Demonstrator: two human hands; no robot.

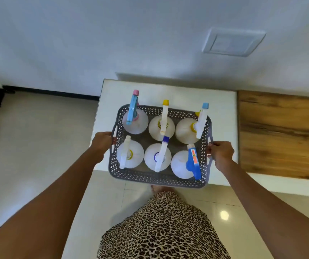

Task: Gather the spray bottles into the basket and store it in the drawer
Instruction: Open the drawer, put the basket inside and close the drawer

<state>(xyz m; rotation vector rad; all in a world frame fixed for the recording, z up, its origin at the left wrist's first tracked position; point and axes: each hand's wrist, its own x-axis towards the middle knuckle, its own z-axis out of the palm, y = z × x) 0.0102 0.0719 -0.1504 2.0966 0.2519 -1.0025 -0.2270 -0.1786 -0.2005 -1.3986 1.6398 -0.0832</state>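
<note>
Nearest, my leopard-print cloth (161, 230) hides all of my feet but the toes (161, 188) on the floor (37, 137). My left grip (103, 142) is curled round the left handle of the grey basket (150, 177), its fingertips hidden behind it. My right grip (220, 153) clasps the right handle. The basket overhangs the near edge of the white surface (222, 101); I cannot tell whether it rests there or is lifted. Six spray bottles (161, 128) stand upright inside, in two rows of three. Beyond is a blurred wall plate (234, 42).
</note>
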